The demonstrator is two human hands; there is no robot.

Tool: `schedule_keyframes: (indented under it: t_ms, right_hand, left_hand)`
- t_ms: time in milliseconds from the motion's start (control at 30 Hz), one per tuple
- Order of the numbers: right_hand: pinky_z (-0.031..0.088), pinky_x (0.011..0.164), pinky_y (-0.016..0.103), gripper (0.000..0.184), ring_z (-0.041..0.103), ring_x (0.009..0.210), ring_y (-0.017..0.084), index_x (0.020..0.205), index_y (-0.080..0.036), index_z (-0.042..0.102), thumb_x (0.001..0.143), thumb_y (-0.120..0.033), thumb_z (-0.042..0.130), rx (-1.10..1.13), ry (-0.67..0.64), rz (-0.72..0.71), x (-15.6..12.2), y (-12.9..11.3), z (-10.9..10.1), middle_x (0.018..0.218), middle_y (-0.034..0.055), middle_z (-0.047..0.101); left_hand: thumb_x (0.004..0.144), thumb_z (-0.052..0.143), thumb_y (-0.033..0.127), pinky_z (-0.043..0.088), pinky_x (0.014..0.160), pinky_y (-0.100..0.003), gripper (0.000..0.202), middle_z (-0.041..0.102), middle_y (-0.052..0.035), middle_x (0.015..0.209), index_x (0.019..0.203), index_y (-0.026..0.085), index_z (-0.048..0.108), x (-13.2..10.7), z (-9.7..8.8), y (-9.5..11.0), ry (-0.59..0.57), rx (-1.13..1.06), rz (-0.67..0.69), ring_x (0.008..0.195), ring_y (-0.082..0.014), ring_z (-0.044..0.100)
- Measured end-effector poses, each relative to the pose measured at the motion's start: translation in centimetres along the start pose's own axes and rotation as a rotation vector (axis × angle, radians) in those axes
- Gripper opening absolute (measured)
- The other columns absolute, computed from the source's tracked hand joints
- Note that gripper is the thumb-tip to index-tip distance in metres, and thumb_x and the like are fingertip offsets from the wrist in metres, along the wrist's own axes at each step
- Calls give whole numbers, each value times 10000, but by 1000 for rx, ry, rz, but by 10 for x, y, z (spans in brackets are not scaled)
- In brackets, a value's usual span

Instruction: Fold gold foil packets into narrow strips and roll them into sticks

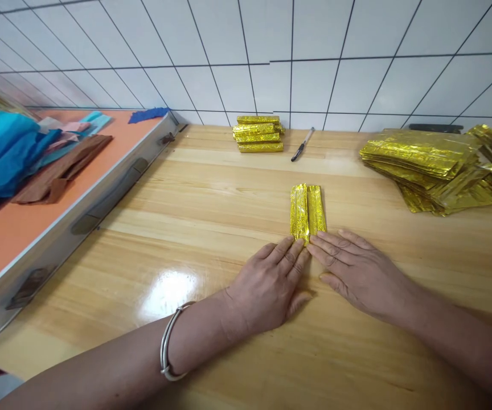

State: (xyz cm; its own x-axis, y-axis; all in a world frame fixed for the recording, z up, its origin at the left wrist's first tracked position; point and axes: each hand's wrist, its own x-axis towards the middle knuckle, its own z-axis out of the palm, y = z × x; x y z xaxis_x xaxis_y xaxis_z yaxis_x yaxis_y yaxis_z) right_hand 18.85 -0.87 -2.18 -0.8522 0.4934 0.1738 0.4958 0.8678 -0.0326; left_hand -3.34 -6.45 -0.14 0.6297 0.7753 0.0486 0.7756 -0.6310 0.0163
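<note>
I am seeing by bright light, apparently coming from above. A white glare (169, 293) is burning on the glossy surface (203, 210), between its left edge and my left hand (265, 285), while the gold foil (300, 208) is glinting in sharp streaks. Faint, soft shadows are lying around my right hand (361, 273). Toward the surface's near right corner, my forearm (455, 339) is looking darker and blurrier. Beyond the far edge, wall tiles (316, 31) are fanning outward, stretched by distortion.

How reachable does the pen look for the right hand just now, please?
Probably yes: the pen lies uncovered beyond the folded foil, which looks low enough for the right hand to clear.
</note>
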Motion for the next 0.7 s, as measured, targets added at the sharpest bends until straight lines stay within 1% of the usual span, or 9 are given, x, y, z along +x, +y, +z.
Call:
schedule_keyframes:
  t_ms: [133, 233, 333, 433, 533, 600, 700]
  right_hand:
    - [276, 1112, 464, 471, 408, 1299, 221, 1368, -143, 429, 940, -338, 407, -14, -1, 12, 0, -1, -1, 1404, 95, 457]
    - [287, 1104, 469, 458, 432, 1279, 226, 1353, -145, 450, 944, -345, 393, -27, -16, 26, 3, -3, -4, 1390, 92, 479]
    - [307, 1097, 449, 427, 462, 1249, 218, 1325, -135, 483, 949, -310, 380, -27, 3, 17, 7, -3, -5, 1359, 83, 518]
    - [366, 1060, 415, 425, 481, 1218, 232, 1296, -82, 508, 939, -285, 398, -41, 43, -3, 10, -3, -5, 1320, 116, 551]
    - [401, 1024, 437, 436, 486, 1198, 271, 1273, -51, 527, 924, -294, 431, -63, 28, -19, 12, -4, -3, 1291, 151, 563]
    - [396, 1022, 460, 440, 479, 1200, 283, 1278, -58, 525, 916, -297, 449, -57, 11, -19, 12, -3, -1, 1287, 152, 564]
    - [381, 1029, 479, 462, 464, 1216, 286, 1307, -80, 498, 905, -306, 475, -26, 2, -15, 11, -2, 0, 1303, 146, 552]
  left_hand:
    - [930, 286, 516, 297, 1044, -403, 663, 324, -157, 1470, 1419, 69, 301, -5, -1, -5, -33, -13, 35, 1358, -305, 302]
    - [927, 294, 523, 302, 1032, -410, 668, 302, -153, 1480, 1427, 79, 285, -5, 0, -6, -42, -16, 19, 1364, -307, 292]
    - [932, 287, 515, 288, 1036, -407, 655, 299, -156, 1481, 1422, 80, 295, -5, 1, -4, -40, -18, -1, 1367, -305, 287]
    - [931, 285, 522, 286, 1033, -396, 660, 287, -154, 1486, 1426, 85, 286, -6, 2, -2, -38, -22, -10, 1371, -296, 280]
    - [924, 300, 531, 298, 1017, -385, 684, 260, -163, 1496, 1427, 68, 272, -7, 0, -2, -46, -24, -20, 1368, -291, 283]
    - [920, 303, 542, 305, 1006, -377, 692, 273, -167, 1491, 1415, 58, 293, -7, -2, -2, -53, -25, -37, 1354, -285, 308]
    - [924, 296, 544, 302, 998, -384, 666, 350, -158, 1457, 1384, 66, 351, -6, -5, -3, -55, -23, -57, 1318, -276, 360]
